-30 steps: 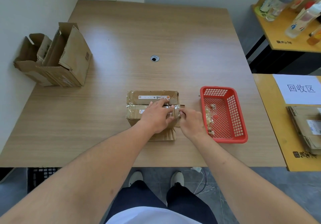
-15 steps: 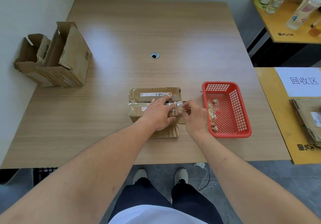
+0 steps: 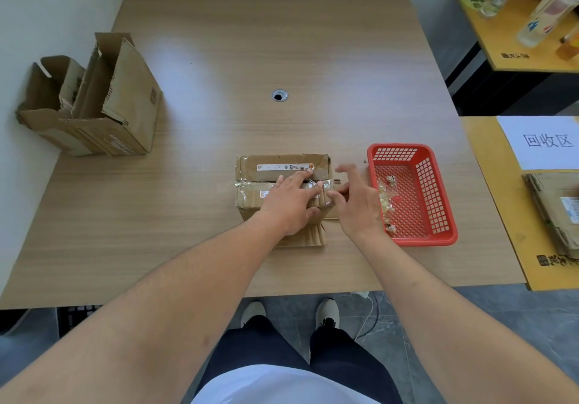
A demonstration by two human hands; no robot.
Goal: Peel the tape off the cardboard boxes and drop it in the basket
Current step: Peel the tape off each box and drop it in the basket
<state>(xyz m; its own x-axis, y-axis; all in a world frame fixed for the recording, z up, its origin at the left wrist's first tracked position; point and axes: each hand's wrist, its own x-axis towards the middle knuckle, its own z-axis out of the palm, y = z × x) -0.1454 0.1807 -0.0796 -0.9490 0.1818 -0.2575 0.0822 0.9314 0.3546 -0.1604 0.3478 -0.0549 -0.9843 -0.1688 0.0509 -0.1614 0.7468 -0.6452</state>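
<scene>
Both hands work at the box: left hand presses flat, right hand has now spread its fingers, losing the tape.

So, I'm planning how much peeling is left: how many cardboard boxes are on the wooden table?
3. One taped box lies under the hands at the near middle; two opened boxes stand together at the far left edge, one in front of the other. More could be hidden behind them.

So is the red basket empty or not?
Not empty: crumpled clear tape scraps lie along the left side of the basket floor.
</scene>
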